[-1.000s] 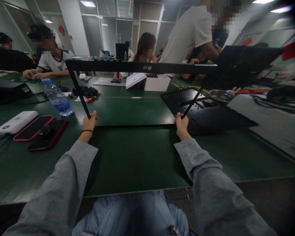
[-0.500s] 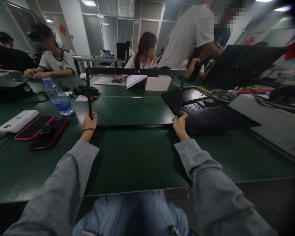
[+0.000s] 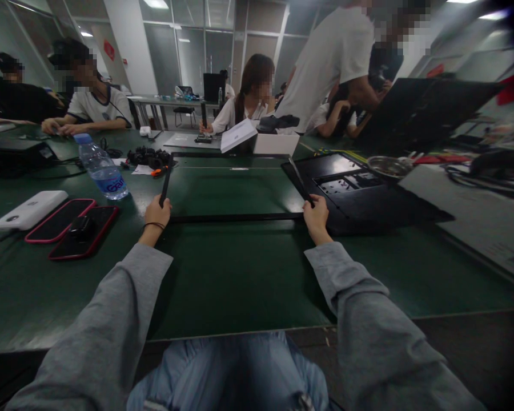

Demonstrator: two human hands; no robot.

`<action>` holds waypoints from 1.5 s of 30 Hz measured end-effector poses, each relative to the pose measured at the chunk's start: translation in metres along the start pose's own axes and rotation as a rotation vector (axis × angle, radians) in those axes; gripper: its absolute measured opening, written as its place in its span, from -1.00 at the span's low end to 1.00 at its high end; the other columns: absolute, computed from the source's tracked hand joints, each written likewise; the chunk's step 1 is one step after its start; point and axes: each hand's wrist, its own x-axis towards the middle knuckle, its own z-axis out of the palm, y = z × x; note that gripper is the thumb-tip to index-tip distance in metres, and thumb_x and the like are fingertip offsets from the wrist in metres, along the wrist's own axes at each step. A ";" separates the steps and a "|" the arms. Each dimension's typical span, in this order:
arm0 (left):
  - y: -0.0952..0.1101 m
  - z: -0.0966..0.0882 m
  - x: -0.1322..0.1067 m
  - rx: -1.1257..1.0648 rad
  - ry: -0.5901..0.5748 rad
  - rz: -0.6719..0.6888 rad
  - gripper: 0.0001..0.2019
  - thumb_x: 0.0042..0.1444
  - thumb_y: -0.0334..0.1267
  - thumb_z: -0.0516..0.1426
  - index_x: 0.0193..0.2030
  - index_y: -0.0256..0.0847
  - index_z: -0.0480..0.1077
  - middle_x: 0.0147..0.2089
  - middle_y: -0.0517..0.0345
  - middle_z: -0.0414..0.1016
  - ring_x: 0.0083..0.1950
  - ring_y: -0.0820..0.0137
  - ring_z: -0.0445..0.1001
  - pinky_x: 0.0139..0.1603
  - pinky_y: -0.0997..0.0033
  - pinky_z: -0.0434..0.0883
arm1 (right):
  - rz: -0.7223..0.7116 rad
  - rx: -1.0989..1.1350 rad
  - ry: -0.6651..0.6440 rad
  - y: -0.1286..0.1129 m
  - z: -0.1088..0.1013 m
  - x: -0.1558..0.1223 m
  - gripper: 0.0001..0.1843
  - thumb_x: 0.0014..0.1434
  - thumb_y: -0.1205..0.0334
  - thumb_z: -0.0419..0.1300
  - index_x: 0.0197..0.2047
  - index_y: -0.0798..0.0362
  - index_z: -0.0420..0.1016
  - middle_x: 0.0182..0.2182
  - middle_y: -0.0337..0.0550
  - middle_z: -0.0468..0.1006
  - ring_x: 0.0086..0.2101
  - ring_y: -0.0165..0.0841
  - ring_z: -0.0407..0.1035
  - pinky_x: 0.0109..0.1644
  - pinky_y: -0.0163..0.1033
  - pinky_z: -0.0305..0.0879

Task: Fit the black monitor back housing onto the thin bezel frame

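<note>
A thin black rectangular frame [image 3: 235,217], like a screen bezel, lies nearly flat on the green table [image 3: 240,274]. My left hand [image 3: 156,214] is closed on its near left corner. My right hand [image 3: 315,214] is closed on its near right corner. The frame's far edge [image 3: 231,154] rests close to the table near a white box. Both my arms wear grey sleeves.
A dismantled black laptop base [image 3: 360,194] lies right of the frame. A water bottle [image 3: 100,169], two red-edged phones [image 3: 75,225] and a white power bank [image 3: 29,209] sit at left. An open white box [image 3: 261,141] and a metal bowl [image 3: 388,165] stand behind. Several people sit or stand across the table.
The frame stood tilted up toward me a second ago; its far edge has swung away and down until the frame lies almost flat. Both hands kept their grip on the near corners.
</note>
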 end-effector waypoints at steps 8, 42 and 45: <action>0.010 -0.004 -0.008 -0.138 0.134 0.152 -0.65 0.31 -0.23 0.00 0.20 -0.19 0.18 -0.23 0.14 0.54 -0.33 0.36 0.51 -0.18 0.39 0.37 | -0.182 0.060 0.150 -0.026 -0.009 -0.012 -0.57 0.37 0.12 -0.09 0.23 0.10 0.19 -0.28 -0.06 0.52 -0.27 -0.24 0.46 0.00 -0.05 0.36; -0.013 0.003 -0.001 0.427 -0.120 0.061 -0.56 0.23 -0.11 0.06 0.15 -0.23 0.52 0.06 -0.24 0.49 0.12 0.01 0.47 0.15 0.04 0.39 | 0.114 0.075 -0.115 -0.002 -0.005 0.000 -0.59 -0.01 0.19 0.26 -0.05 0.08 0.52 -0.42 -0.18 0.55 -0.32 -0.24 0.47 -0.05 -0.07 0.42; -0.010 0.004 -0.004 0.370 -0.108 0.103 -0.56 0.22 -0.11 0.07 0.16 -0.22 0.51 0.10 -0.22 0.46 0.15 0.02 0.45 0.18 0.02 0.38 | 0.133 0.069 -0.117 -0.003 -0.005 0.001 -0.60 -0.04 0.20 0.26 -0.08 0.08 0.54 -0.42 -0.17 0.55 -0.31 -0.24 0.47 -0.06 -0.08 0.42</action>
